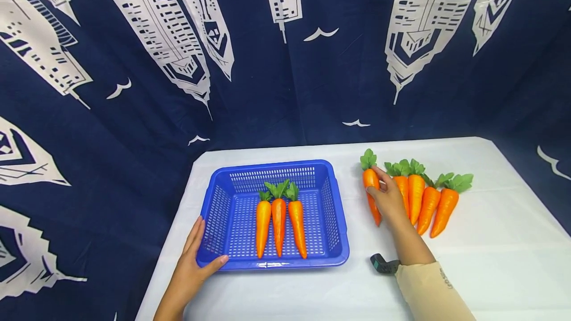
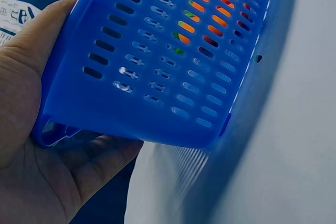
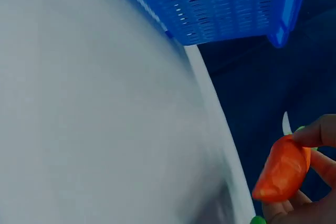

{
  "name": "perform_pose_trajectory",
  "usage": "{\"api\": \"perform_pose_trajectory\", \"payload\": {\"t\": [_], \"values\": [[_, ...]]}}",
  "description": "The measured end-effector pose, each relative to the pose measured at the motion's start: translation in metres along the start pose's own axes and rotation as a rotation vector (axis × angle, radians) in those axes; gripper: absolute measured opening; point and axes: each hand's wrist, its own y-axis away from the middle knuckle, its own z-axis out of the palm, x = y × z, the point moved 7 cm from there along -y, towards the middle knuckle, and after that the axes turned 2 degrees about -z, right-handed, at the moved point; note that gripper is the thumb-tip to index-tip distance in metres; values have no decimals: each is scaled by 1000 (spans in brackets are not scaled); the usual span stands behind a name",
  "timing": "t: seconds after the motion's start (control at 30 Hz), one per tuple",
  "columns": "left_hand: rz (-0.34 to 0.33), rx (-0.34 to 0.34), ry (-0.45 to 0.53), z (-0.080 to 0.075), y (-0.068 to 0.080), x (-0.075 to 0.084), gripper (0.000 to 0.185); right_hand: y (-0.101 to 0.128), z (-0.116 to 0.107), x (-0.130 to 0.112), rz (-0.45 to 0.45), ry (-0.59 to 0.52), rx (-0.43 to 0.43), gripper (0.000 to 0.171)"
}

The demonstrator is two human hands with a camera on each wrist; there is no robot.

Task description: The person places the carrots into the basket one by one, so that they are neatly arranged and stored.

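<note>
My right hand [image 1: 387, 196] holds a toy carrot [image 1: 372, 189] with a green leafy top between thumb and fingers, its orange tip angled down toward the white table. The right wrist view shows the same carrot [image 3: 283, 170] tip-first, pinched at the lower right. At the blue basket [image 1: 272, 265], my left hand [image 1: 189, 261] grips the near left corner, thumb on the front rim and fingers along the left side. Inside the basket three carrots [image 1: 279, 224] lie side by side, leaves toward the far side. In the left wrist view, the basket wall [image 2: 173, 77] hides most of them.
Just right of my right hand, several more carrots [image 1: 441, 212] lie in a row on the white table [image 1: 499, 261]. A black strap-like device [image 1: 383, 264] is by my right wrist. Behind the table hangs a dark blue cloth [image 1: 321, 88] printed with white buildings and birds.
</note>
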Motion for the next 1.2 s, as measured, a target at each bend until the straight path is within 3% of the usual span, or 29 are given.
{"api": "perform_pose_trajectory", "payload": {"t": [0.5, 0.93, 1.2], "values": [[5, -3, -7, 0, -1, 2, 109, 5, -5, -64, -109, -69, -34, 66], [8, -1, 0, 1, -2, 3, 108, 9, 16, -118, -201, -105, -143, 68], [-4, -6, 0, 0, -1, 2, 108, 13, 44, -142, -266, -111, -233, 67]]}}
